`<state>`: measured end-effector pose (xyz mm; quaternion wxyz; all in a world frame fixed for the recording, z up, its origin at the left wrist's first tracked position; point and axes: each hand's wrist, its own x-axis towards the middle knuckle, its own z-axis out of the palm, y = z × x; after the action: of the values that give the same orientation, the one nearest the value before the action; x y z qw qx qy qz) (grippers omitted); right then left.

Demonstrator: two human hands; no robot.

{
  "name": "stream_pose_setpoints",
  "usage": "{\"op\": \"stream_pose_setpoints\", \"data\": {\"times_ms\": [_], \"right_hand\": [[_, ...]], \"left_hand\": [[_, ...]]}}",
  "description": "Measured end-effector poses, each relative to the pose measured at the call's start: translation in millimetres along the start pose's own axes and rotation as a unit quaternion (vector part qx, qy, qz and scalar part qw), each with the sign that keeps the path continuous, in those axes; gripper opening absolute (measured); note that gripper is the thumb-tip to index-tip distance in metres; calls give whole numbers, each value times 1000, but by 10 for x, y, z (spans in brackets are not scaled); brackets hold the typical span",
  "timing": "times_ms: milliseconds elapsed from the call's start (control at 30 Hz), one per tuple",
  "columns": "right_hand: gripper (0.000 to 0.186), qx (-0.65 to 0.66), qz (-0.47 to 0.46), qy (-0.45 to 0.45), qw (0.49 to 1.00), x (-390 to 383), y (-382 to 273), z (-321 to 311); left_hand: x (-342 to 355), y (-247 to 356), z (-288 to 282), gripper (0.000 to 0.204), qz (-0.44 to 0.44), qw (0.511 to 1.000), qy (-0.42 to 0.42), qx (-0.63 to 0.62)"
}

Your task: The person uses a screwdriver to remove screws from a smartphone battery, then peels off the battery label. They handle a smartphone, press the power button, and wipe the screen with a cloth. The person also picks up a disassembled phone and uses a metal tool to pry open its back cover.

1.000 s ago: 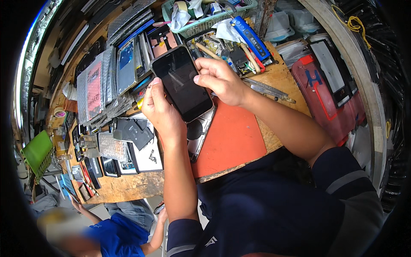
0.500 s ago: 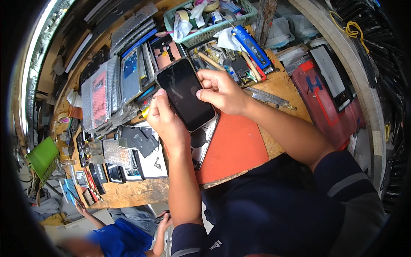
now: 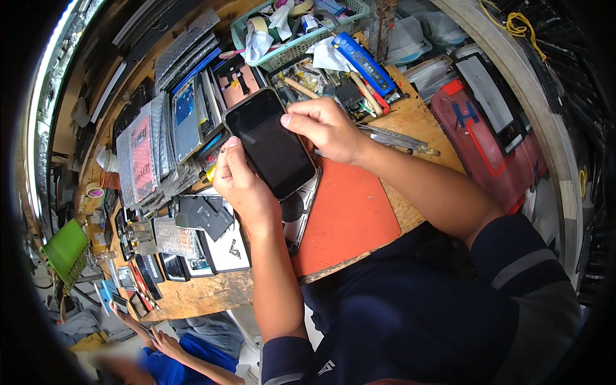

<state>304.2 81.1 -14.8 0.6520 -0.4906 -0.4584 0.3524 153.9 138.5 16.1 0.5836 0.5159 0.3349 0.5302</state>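
A black smartphone with a dark screen is held tilted above the workbench between my two hands. My left hand grips its left edge, thumb along the side and fingers behind it. Gripping the right edge is my right hand, with its thumb at the rim of the screen and the other fingers partly hidden behind the phone. Below the phone, an opened silver device with a dark round part lies at the edge of an orange-red mat.
Bubble-wrapped panels are stacked at the left. Behind stand a green basket and a blue handheld device over loose tools. Metal tweezers lie right of the mat. A person in blue sits at the lower left.
My right thumb has moved from the screen up to the phone's right rim. The view has shifted slightly. The other person's hands have come closer together.
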Motion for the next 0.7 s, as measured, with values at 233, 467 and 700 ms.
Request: {"op": "stream_pose_setpoints", "data": {"times_ms": [233, 467, 700], "right_hand": [[31, 7, -11, 2, 1000, 18, 76, -32], [28, 0, 6, -12, 1000, 6, 53, -34], [20, 17, 43, -52, 998, 7, 78, -8]], "left_hand": [[6, -66, -56, 28, -14, 1000, -1, -13], [45, -117, -100, 26, -7, 1000, -13, 0], [78, -146, -97, 26, -46, 999, 14, -20]]}}
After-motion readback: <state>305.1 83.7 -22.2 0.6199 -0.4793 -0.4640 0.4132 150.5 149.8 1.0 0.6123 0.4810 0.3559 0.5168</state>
